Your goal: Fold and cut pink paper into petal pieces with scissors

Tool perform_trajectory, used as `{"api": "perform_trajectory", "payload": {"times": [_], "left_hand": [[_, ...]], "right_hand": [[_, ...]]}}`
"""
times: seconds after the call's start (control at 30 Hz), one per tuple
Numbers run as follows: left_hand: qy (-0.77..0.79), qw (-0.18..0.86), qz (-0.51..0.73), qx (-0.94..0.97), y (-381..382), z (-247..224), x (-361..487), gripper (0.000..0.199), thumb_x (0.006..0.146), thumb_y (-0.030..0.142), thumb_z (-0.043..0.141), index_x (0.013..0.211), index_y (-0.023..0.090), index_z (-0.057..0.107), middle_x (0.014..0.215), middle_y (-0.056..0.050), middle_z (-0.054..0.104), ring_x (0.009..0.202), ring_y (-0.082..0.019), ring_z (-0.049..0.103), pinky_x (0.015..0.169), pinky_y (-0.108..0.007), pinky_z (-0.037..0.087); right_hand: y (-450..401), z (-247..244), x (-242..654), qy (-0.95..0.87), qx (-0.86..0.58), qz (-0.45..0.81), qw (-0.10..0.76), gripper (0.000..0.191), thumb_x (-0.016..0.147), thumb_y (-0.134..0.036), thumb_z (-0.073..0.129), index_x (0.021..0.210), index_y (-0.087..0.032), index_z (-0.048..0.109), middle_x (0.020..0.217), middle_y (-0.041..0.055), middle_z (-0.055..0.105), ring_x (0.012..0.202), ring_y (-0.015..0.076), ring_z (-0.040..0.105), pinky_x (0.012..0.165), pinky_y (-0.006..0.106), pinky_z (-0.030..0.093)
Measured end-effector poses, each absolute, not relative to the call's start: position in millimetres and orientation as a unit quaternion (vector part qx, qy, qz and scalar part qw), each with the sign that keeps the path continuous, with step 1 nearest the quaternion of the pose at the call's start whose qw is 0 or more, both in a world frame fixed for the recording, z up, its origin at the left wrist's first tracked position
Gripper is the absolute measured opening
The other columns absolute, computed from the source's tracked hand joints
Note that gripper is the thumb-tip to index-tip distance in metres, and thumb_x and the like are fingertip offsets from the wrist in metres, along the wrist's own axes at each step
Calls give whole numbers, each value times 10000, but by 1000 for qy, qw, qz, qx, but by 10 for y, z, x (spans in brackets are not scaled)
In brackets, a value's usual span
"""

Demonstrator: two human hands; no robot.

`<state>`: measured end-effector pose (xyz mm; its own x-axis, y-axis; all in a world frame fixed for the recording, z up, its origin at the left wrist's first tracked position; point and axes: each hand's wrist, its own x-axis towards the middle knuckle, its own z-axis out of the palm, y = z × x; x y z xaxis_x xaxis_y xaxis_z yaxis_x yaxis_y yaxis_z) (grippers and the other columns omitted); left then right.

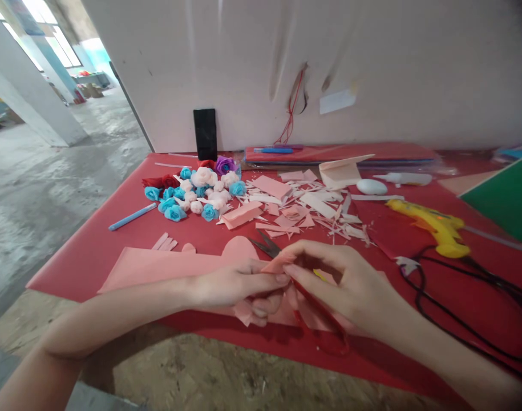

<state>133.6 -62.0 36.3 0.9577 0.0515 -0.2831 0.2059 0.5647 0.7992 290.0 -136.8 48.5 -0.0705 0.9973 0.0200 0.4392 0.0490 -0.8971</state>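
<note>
Both hands meet over the front of the red table. My left hand (239, 282) is closed on a small piece of pink paper (276, 265), and another bit of pink paper hangs below its fingers. With thumb and fingertips, my right hand (348, 279) pinches the upper edge of the same piece. Beneath the hands lies a pair of red-handled scissors (338, 337), its dark blades pointing away to the left; the hands hide its middle. A large pink paper sheet (158, 269) spreads under my left forearm, with a rounded pink cutout (239, 249) at its far edge.
Blue, pink, red and purple paper flowers (210, 212) cluster at the back left, beside pink and white paper scraps (316, 202). A yellow glue gun (436, 225) with a black cord lies right. A phone (206, 134) leans on the wall; a blue pen (132, 217) lies left.
</note>
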Motion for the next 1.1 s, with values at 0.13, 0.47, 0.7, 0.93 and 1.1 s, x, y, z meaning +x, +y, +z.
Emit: {"api": "perform_trajectory", "payload": {"times": [0.13,0.47,0.7,0.93,1.1], "left_hand": [[131,875,-64,461,-638,396,1328,364,840,436,442,608,162,384,456,81,266,396,-43,212,412,-199,215],[115,822,-80,552,-677,489,1267,457,814,528,430,552,176,301,456,81,277,377,-34,234,372,-193,211],[98,813,-64,570,-706,459,1254,396,804,465,478,570,164,368,454,85,316,372,-31,292,347,-166,251],[97,800,-70,588,-729,456,1254,377,803,407,497,550,152,383,437,81,362,368,-20,331,349,-141,281],[78,809,-82,577,-720,476,1253,452,822,497,425,529,161,348,428,86,310,351,-25,296,350,-156,308]], "right_hand": [[-1420,501,2889,-593,-576,350,440,88,792,-286,509,855,-236,545,752,23,601,663,158,555,541,280,414],[-1541,628,2822,-710,-538,172,420,19,789,-241,548,807,-241,554,627,-10,510,521,89,472,449,223,386],[-1566,621,2753,-729,-502,114,451,110,766,-93,521,790,-193,560,634,-16,514,519,57,498,430,158,416],[-1578,622,2732,-731,-506,101,445,98,750,-103,538,742,-193,577,626,-20,518,514,52,513,436,149,431],[-1591,619,2721,-719,-511,105,459,111,753,-90,514,746,-188,566,610,-27,485,489,40,489,420,139,407]]}}
